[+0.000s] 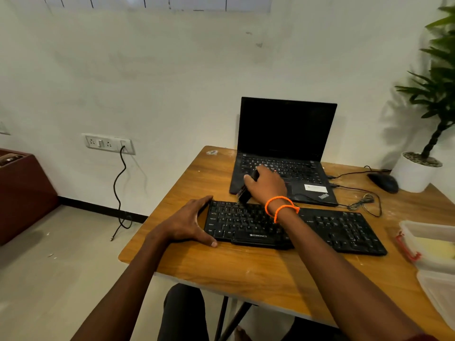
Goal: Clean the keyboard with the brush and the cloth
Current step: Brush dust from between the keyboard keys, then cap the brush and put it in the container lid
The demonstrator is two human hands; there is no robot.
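Right hand (267, 184) grips the brush (246, 193), bristles on the keyboard's (332, 230) top row; left hand (187, 222), fingers spread wide, braces its left end.

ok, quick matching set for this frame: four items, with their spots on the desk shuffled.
Items:
1. brush
2. mouse
3. laptop
4. left hand

Places:
A. far side of the table, screen open and dark
B. gripped by the right hand, bristle end at the top row of the keyboard
C. resting against the keyboard's left end
D. right of the laptop, beside the white plant pot

Pairs: 1-B, 2-D, 3-A, 4-C
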